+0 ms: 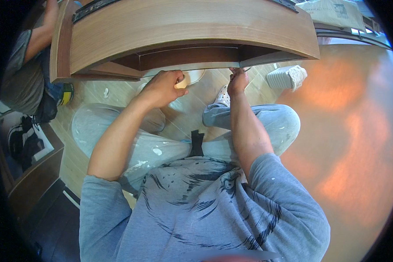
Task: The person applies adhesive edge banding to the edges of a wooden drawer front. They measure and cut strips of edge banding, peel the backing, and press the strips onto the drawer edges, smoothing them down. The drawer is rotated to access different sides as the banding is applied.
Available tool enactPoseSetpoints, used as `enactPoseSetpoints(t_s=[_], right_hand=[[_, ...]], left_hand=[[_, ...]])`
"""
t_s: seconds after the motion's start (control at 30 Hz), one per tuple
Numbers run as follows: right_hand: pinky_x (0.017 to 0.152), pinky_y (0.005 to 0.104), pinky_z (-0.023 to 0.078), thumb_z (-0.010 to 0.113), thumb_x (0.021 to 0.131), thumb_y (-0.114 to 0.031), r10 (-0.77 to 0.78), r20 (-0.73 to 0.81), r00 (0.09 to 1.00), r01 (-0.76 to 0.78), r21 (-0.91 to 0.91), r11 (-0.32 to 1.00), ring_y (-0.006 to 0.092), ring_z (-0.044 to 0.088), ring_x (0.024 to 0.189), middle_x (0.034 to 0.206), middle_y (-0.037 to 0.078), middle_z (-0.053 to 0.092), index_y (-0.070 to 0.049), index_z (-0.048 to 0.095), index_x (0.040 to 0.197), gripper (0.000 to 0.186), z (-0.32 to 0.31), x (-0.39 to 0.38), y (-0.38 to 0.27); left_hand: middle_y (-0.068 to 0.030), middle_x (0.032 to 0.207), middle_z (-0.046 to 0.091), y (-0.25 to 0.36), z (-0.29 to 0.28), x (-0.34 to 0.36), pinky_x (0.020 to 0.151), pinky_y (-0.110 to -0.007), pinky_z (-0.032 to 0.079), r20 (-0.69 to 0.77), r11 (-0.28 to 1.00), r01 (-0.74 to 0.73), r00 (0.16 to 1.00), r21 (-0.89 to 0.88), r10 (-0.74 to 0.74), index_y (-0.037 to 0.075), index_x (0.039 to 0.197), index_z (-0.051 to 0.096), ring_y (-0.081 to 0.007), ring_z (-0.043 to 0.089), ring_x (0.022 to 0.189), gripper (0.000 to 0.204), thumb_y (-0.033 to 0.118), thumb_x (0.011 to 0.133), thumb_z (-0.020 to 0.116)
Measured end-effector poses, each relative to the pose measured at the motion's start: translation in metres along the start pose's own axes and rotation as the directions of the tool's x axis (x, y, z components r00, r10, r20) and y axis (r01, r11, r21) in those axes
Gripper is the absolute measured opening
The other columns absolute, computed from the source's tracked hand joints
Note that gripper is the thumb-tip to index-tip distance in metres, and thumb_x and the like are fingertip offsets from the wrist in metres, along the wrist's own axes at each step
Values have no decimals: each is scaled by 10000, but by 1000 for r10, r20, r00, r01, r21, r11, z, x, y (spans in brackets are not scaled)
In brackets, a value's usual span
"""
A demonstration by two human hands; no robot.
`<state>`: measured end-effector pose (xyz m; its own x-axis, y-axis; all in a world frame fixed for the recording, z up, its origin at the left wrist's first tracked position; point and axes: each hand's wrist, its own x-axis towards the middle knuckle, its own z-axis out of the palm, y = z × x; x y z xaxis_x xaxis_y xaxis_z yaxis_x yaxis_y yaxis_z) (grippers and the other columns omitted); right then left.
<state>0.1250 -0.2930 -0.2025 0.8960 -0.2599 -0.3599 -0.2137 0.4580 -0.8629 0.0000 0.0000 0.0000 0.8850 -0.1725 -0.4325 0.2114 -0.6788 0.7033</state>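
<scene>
In front of me stands a wooden cabinet (192, 28) with an open, darker compartment along its near lower side. My left hand (161, 89) is closed around a pale yellow roll of tape (182, 81), just below that lower edge. A pale strip (183, 67) runs along the edge between my hands. My right hand (238, 82) is raised to the edge farther right, its fingers pinched together against it. What those fingers hold, if anything, is too small to make out.
A white ridged tub (285, 78) with a crumpled cloth stands on the floor right of my right hand. Another person's arm (40, 38) is at the far left. A wooden box (39, 168) with dark items lies lower left. A beige bag (334, 14) rests at upper right.
</scene>
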Motion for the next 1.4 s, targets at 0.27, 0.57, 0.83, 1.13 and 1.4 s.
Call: enactPoseSetpoints(t_s=[0.27, 0.57, 0.83, 1.13, 1.4], right_hand=[[571, 294, 442, 609, 1028, -92, -200, -123, 972, 181, -155, 971, 160, 641, 668, 867, 37, 644, -72, 583, 1138, 114, 12, 10, 16], [487, 254, 397, 728, 971, -95, 19, -98, 995, -10, 98, 995, 127, 552, 578, 779, 22, 586, -131, 496, 1050, 248, 15, 12, 5], [469, 244, 354, 745, 949, -145, 187, -20, 982, -176, 249, 952, 126, 513, 564, 737, -2, 527, -154, 514, 985, 234, 13, 18, 10], [556, 274, 391, 650, 998, -203, 173, -39, 984, -169, 99, 981, 107, 571, 686, 816, -26, 559, -150, 594, 1059, 99, 9, 22, 17], [587, 302, 422, 621, 975, -214, 167, 11, 986, -163, 297, 941, 157, 591, 711, 987, 36, 705, -136, 611, 1204, 242, -5, 17, 29]], left_hand=[[-201, 961, 741, -4, 2, -1, 804, -434, 526, -41, 998, -28, 999, 63, 31, -13, 1101, 659, -330, 706, 884, 371, 265, 913, 818], [-233, 1093, 752, -4, 1, 5, 897, -483, 535, 28, 991, 54, 998, 120, -58, -8, 1112, 689, -407, 716, 1055, 380, 279, 898, 817], [-206, 931, 732, -14, 5, 5, 812, -431, 527, -7, 994, -11, 1000, 104, 12, -29, 1022, 655, -331, 705, 876, 358, 259, 900, 828], [-199, 981, 756, -15, 5, 3, 844, -430, 536, 9, 990, 20, 1000, 141, -22, -27, 1036, 671, -319, 721, 921, 354, 261, 901, 827], [-165, 955, 761, -37, 9, 2, 779, -413, 567, 87, 987, 77, 992, 140, -89, -17, 1035, 690, -291, 742, 828, 370, 281, 877, 840]])
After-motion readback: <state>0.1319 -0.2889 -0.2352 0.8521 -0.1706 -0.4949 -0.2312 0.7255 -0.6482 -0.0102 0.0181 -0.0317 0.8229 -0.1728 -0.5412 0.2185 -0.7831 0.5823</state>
